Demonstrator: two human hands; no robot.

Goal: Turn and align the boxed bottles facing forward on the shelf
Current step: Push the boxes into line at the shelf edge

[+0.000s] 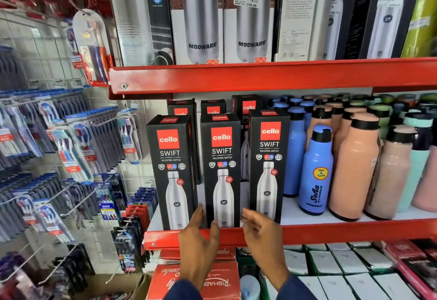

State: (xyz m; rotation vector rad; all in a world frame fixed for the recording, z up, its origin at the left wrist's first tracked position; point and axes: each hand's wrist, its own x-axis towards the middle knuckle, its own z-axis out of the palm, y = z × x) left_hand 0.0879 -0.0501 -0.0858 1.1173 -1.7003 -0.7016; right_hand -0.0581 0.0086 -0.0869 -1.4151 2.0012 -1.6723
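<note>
Three black Cello Swift bottle boxes stand upright at the front of the middle shelf (331, 231), all with printed fronts facing me: the left box (172, 169), the middle box (222, 167) and the right box (268, 162). More of the same boxes (247, 108) stand behind them. My left hand (197, 243) has its fingers spread at the foot of the middle box, thumb over its lower front and fingertips in the gap to the left box. My right hand (262, 235) is spread open just right of that box's base, in front of the right box.
Loose blue (315, 172) and peach bottles (354, 167) crowd the shelf to the right. Tall Modware boxes (202, 15) fill the shelf above. Toothbrush packs (71, 148) hang on a wire rack at left. Red cartons (196, 278) and white boxes lie below.
</note>
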